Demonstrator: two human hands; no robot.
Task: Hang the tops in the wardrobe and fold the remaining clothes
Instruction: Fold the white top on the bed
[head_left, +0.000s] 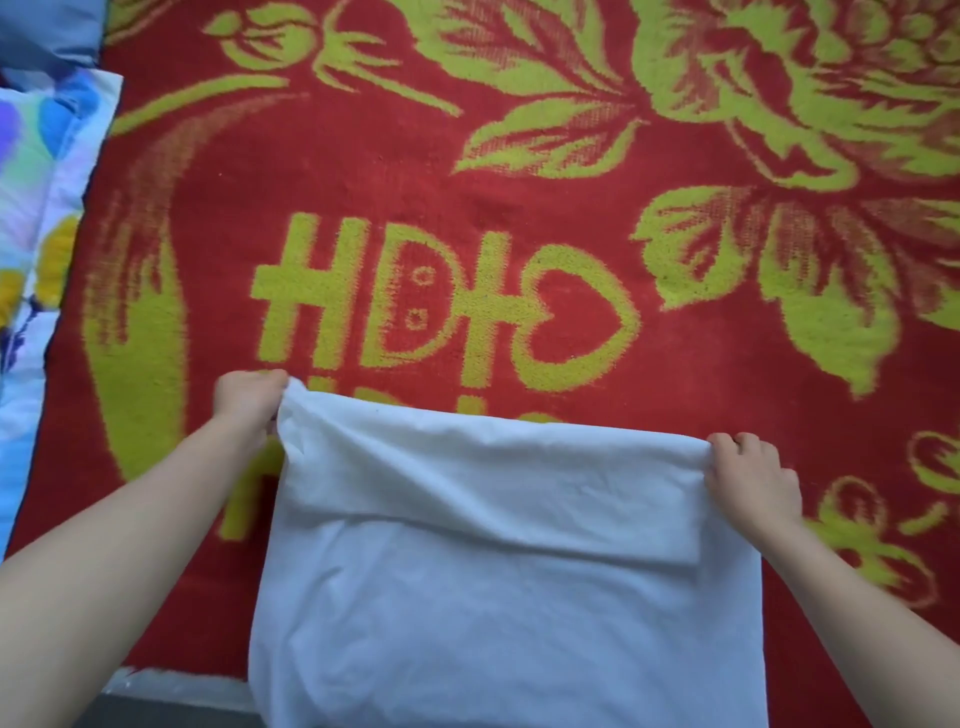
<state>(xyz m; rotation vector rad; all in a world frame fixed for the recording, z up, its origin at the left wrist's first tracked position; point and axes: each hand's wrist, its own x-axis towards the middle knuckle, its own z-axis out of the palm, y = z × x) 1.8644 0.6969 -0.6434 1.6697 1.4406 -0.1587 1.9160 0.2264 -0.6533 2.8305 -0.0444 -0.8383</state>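
White garment (493, 623) lies flat on the near middle of a red blanket (467, 208), its far part doubled back toward the camera as a flap. Left hand (249, 397) curls tight round the flap's far left corner; right hand (748, 478) pinches the far right corner, knuckles up (both forearms bare). Just beyond, yellow-green lettering (441, 312) reads roughly HDIO, the last sign ending in a heart; a second row is mostly hidden under the garment. Far left, a colourful printed fabric (41, 208) and a blue cloth (47, 31) sit at the blanket's edge
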